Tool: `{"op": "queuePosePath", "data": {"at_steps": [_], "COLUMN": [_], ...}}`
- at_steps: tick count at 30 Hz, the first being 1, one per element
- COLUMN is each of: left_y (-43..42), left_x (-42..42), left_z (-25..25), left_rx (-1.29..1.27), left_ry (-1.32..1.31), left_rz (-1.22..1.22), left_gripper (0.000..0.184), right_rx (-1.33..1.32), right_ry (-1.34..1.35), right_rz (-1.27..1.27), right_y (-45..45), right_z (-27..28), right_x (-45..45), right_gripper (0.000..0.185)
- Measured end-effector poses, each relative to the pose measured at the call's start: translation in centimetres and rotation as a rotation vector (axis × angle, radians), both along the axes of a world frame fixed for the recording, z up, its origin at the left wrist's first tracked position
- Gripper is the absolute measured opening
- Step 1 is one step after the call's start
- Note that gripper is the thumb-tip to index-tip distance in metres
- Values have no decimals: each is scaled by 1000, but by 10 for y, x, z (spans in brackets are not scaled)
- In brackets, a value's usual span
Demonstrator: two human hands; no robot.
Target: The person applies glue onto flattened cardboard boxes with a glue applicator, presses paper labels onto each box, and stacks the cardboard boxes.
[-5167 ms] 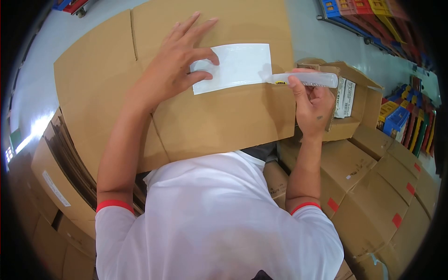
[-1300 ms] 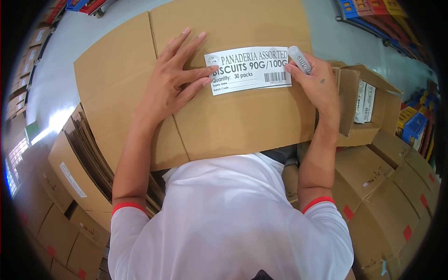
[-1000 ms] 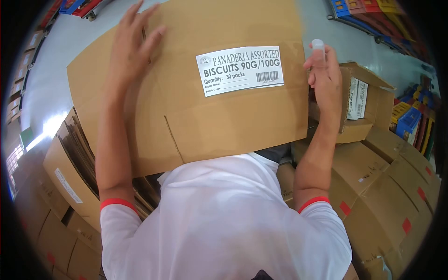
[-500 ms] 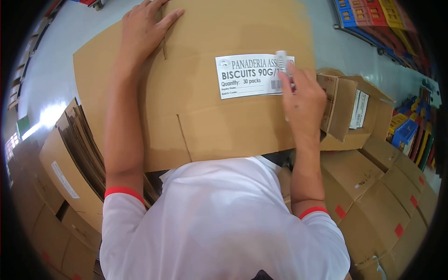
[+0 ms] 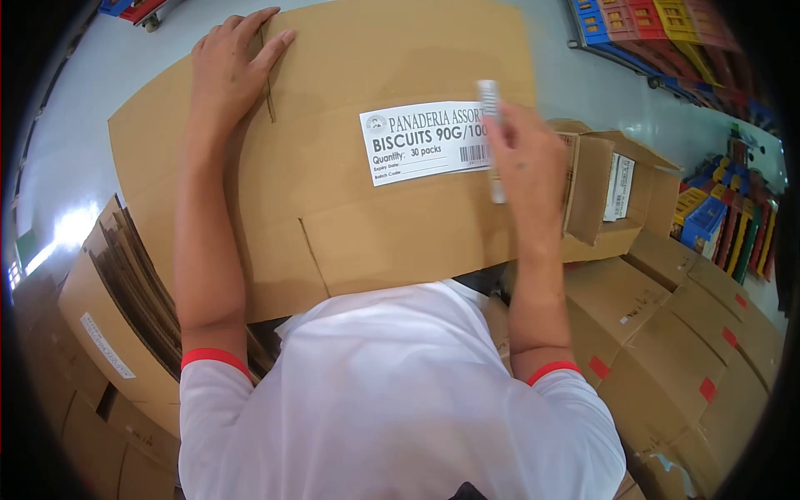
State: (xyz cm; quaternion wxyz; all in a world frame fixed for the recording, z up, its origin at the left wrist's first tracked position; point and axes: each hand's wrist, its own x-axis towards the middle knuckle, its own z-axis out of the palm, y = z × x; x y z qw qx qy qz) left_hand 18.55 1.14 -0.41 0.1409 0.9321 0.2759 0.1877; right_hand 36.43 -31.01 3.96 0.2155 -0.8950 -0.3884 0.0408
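Note:
A large flat cardboard sheet [image 5: 400, 242] with cut slots lies in front of my body. On it is a white printed label [image 5: 417, 162] reading "PANADERIA" and "BISCUITS 90G", its right end covered by my hand. My left hand [image 5: 229, 71] rests on the sheet's upper left with the thumb apart from the fingers, beside a slot, holding nothing. My right hand [image 5: 529, 150], slightly blurred, is closed around a slim white stick [image 5: 488, 93] with grey marks, at the label's right end. Its exact kind I cannot make out.
An open carton [image 5: 621, 179] with white labels inside stands at right, above several closed cartons [image 5: 658, 367] with red tabs. Folded cardboard sheets [image 5: 125, 283] stand upright at left. Stacked coloured crates [image 5: 642, 29] are at the upper right, more crates [image 5: 708, 221] below them.
The whole view has shifted, so the sheet and label appear farther left. My right hand still grips the white stick at the label's right end; my left hand stays on the sheet.

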Motion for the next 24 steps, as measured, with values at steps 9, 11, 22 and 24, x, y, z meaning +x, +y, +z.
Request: {"op": "queuePosePath", "data": {"at_steps": [9,11,22,24], "left_y": [-87,-106,-161,-148], "left_x": [-25,-37,-68,-39], "left_z": [17,17,29,22], "left_rx": [185,112,-205,-125], "left_ry": [189,299,419,366], "left_rz": [-354,-457,-604,-523], "left_gripper": [54,58,79,84], "right_rx": [223,380,804,809], "right_ry": [300,435,535,551], "right_rz": [-253,-294,-265,-259], "right_y": [-39,-41,-44,-45], "right_z": [-18,-31,-48,-48], "right_x": [21,25,30,30], "right_gripper": [31,31,32,33]}}
